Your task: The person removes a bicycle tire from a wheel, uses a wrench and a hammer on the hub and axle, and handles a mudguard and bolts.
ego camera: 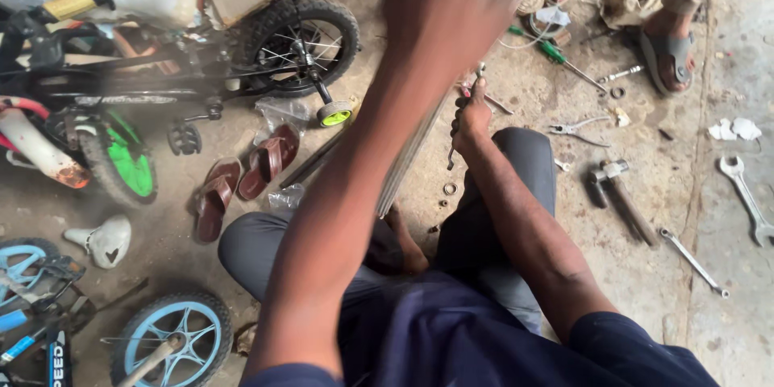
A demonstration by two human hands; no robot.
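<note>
Your right hand point(472, 117) is clenched round a slim metal tool point(466, 113), apparently a small spanner, held nearly upright over your right knee with its long axis running away from you toward the far floor. Your left hand point(439, 8) is raised high and heavily blurred; it appears closed about the upper end of a long grey rod or strip point(411, 157), though the blur prevents confirming the grasp. That strip slants from the left hand down toward your lap, passing just beside and to the left of the right hand, so the right hand is the nearer to its middle run. Below the right hand, small steel nuts and washers point(448, 190) lie loose on the gritty concrete floor point(645, 274). Further right: pliers point(576, 129), a hammer point(617, 197) with worn wooden handle, two bright open-ended spanners point(746, 193), and a green-handled screwdriver point(556, 55). Another person's sandalled foot point(669, 52) stands beyond. To your left lie brown sandals point(246, 177), a white saddle point(105, 239) and small children's bicycles point(161, 72) with rubber tyres.
</note>
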